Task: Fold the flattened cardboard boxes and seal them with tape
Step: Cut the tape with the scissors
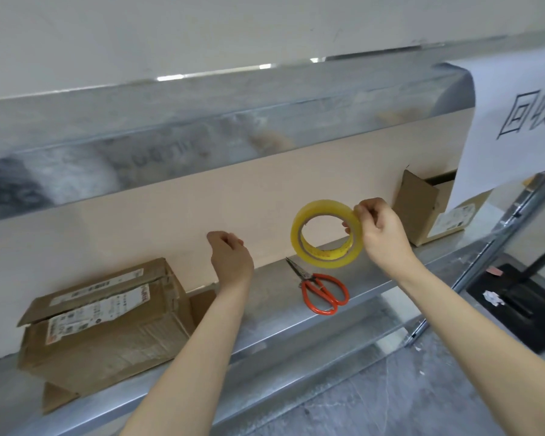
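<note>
You are at the taping stage, getting the tape ready rather than laying it. Your right hand (381,234) holds the yellow tape roll (327,259) up in the air above the metal shelf (296,357), thumb and fingers (370,212) pinching its rim at the upper right edge, as if feeling for the loose end. Your left hand (230,256) hovers apart from the roll, in front of the beige board (202,209). Its fingers are loosely curled and hold nothing that can be seen. The folded cardboard box (107,328) sits well to your left on the shelf, its top flaps not fully down and no fresh strip across the seam that I can make out. A second, open box (422,209) stands at the far right. The orange-handled scissors (304,276) lie on the shelf just below the roll, within easy reach. The next move likely calls for you to free the tape's end and draw out a length with your left hand. Then carry the roll over to the left box and press the flaps shut before the strip goes on. Keep the drawn tape taut so it does not fold onto itself.
</note>
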The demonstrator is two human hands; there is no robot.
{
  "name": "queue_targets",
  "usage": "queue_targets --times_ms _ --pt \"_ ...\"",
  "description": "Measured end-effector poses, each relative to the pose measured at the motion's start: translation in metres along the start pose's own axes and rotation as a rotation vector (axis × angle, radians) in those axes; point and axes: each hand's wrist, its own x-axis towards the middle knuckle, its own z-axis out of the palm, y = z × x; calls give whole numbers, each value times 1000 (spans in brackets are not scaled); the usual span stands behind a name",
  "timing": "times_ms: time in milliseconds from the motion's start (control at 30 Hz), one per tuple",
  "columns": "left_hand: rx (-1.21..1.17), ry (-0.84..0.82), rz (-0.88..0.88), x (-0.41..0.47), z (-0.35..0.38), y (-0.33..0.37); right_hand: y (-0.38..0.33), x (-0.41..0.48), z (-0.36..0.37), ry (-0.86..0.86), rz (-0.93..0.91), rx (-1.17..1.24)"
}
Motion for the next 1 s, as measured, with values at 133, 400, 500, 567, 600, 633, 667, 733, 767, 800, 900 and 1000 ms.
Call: queue_targets --times_ms 133,400,500,567,600,633,667,733,767,800,900,1000 --pt "199 -250 212 -17 1 7 -12 9 2 -10 137 137" --pt "839 -639 672 -46 10 3 -19 23 8 6 152 -16" --pt "851 -586 676 -56 11 -1 -17 25 12 -30 150 -129" --pt "750 -543 651 -54 9 2 -20 25 13 -56 156 -138" --pt "720 -524 631 -53 8 5 -21 24 14 -70 166 -124" --pt "703 -512 605 -53 7 8 -22 22 15 -81 185 -94" --pt "692 -506 590 -52 6 9 -23 21 16 -89 211 -55" --pt "707 -502 603 -52 2 10 -22 19 17 -90 264 44" --pt "724 -500 616 -53 1 9 -22 18 18 -93 281 86" --pt "738 -494 624 -54 -1 7 -23 16 18 -99 294 113" --pt "766 -458 611 -57 -3 1 -28 10 21 -120 264 108" --pt "784 -425 592 -59 -3 1 -29 5 27 -87 197 61"
